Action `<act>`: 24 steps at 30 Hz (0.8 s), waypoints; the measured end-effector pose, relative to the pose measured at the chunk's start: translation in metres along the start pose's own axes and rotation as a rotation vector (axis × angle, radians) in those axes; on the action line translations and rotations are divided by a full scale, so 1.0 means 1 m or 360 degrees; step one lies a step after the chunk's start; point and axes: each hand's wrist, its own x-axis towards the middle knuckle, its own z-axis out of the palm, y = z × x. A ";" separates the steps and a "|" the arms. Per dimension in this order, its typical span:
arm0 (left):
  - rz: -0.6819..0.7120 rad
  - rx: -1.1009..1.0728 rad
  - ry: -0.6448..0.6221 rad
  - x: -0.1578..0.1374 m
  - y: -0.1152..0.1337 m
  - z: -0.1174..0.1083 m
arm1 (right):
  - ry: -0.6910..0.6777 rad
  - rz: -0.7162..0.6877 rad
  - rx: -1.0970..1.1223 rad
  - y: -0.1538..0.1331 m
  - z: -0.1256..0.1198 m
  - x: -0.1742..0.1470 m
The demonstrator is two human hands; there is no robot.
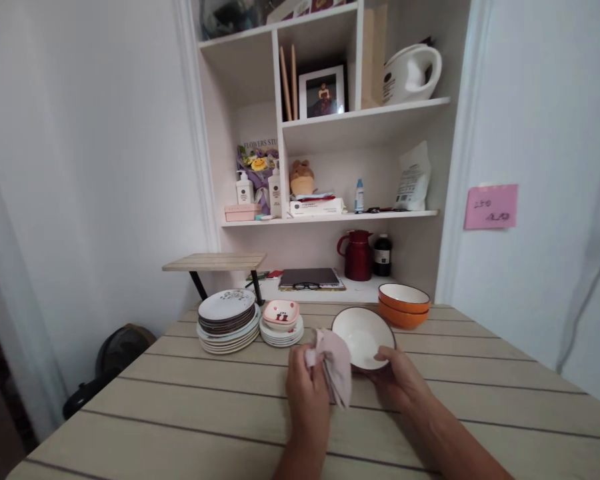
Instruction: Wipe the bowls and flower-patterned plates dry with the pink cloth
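My left hand (307, 387) grips a bunched pale pink cloth (336, 367), which hangs down beside the bowl's left edge. With the thumb over the rim, my right hand (397, 377) holds a white bowl (363, 333) with a dark rim. The bowl is tilted so that its inside faces me. Just behind it on the right stand two orange bowls (404, 307), stacked one in the other, white inside.
On the table's left are a tall stack of plates (227, 323) and small plates (281, 339) bearing a pink-rimmed square bowl (281, 310). Behind them stands a small wooden riser (217, 262). A red jug (359, 257) and a closed laptop (311, 277) sit on the back shelf.
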 end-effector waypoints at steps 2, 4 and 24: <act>0.0015 -0.0053 0.0078 0.005 -0.004 -0.003 | 0.0042 0.0089 -0.0033 -0.004 0.010 -0.009; 0.0091 -0.0085 0.0009 0.007 -0.005 -0.002 | -0.0021 0.0068 -0.0053 -0.008 0.020 -0.018; 0.0466 0.0370 0.0025 0.002 0.001 0.004 | -0.0300 -0.0043 -0.0093 -0.018 0.042 -0.040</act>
